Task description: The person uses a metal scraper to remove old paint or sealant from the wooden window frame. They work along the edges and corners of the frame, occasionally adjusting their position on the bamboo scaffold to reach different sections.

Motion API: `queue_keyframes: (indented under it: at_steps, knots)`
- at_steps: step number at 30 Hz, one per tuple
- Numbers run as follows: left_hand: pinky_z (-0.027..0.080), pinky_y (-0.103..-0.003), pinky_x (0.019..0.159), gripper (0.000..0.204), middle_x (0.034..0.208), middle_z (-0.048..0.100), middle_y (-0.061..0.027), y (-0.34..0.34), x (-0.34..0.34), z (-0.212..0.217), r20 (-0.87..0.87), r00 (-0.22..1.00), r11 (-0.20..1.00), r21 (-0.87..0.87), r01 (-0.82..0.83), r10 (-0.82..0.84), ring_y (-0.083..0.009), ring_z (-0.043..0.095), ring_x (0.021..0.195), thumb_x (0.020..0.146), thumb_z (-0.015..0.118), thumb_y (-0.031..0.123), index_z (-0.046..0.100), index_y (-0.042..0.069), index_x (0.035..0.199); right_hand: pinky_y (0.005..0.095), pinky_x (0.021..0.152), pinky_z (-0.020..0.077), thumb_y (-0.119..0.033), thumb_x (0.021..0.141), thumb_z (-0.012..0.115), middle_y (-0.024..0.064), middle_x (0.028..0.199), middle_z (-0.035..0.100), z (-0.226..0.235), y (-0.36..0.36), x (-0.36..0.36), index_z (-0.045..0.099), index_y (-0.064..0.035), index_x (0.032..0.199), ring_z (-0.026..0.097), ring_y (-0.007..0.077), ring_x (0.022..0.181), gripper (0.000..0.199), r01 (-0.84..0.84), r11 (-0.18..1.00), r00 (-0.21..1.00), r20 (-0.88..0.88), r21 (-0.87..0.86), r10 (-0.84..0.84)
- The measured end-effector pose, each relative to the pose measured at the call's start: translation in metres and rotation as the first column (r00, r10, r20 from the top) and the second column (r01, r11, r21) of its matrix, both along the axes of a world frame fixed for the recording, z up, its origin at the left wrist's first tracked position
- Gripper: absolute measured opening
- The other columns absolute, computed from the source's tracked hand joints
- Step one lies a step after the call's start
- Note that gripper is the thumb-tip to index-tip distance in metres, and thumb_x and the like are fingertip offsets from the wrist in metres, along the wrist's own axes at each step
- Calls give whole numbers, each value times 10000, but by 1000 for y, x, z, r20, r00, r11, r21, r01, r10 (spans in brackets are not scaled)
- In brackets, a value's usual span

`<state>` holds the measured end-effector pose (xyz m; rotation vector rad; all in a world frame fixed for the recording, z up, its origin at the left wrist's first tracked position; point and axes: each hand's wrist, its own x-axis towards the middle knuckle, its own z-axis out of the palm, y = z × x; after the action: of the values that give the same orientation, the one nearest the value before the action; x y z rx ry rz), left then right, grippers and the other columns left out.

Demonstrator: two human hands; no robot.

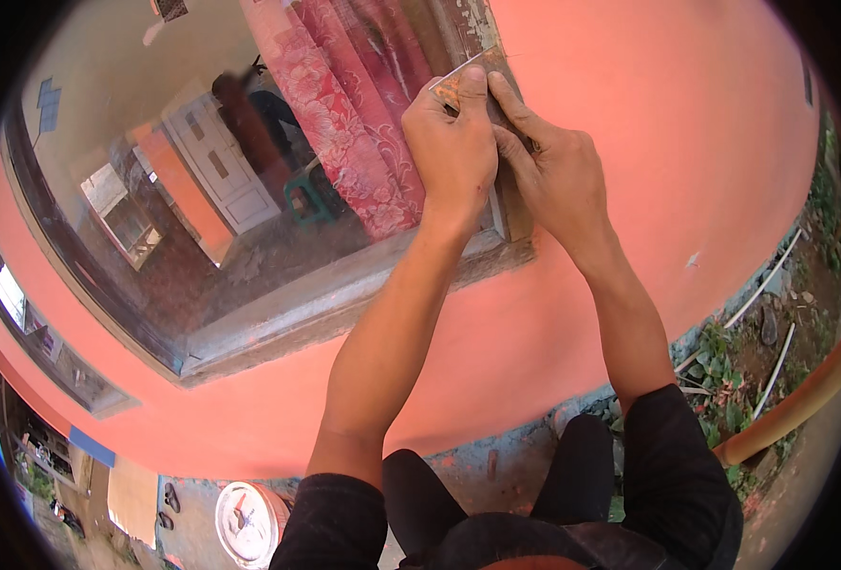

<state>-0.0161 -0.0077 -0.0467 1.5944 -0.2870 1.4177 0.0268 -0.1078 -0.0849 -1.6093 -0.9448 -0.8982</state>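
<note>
Hands work together at the right edge of the window frame (pixel 510 214). The left hand (pixel 451 142) is clenched around a flat scraper blade (pixel 460 81) and presses it onto the worn wood just beside the glass pane (pixel 202 190); the right hand (pixel 548 161) lays its fingers on the blade, not closed. I judge that the blade can slip toward the glass and scratch it, or a finger can slide onto the edge, because both hands push hard.
</note>
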Motion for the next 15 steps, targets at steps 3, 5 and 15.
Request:
queue_keyframes:
  at_steps: [3, 5, 15]
  knots:
    - [476, -304, 624, 343, 728, 653, -45, -1, 4, -3, 5, 1000, 1000, 1, -26, 26, -95, 558, 693, 1013, 642, 243, 661, -78, 890, 455, 560, 490, -416, 985, 615, 143, 613, 606, -9, 4, 4, 572, -322, 1427, 592, 341, 545, 453, 48, 998, 997, 54, 48, -51]
    - [476, -304, 626, 348, 726, 652, -46, 2, 7, -9, 5, 999, 999, 14, -43, 43, -97, 558, 693, 1011, 645, 249, 661, -77, 889, 455, 563, 489, -412, 983, 618, 142, 616, 609, -12, 1, 5, 578, -319, 1422, 590, 340, 544, 451, 25, 999, 999, 46, 30, -26]
    - [489, -311, 652, 338, 739, 664, -49, -1, 1, -7, -30, 997, 997, 22, -67, 68, -109, 578, 715, 1012, 642, 244, 675, -77, 911, 441, 564, 489, -408, 985, 618, 136, 608, 610, -11, -3, 4, 593, -296, 1412, 584, 328, 532, 443, -54, 998, 999, 10, 40, 54]
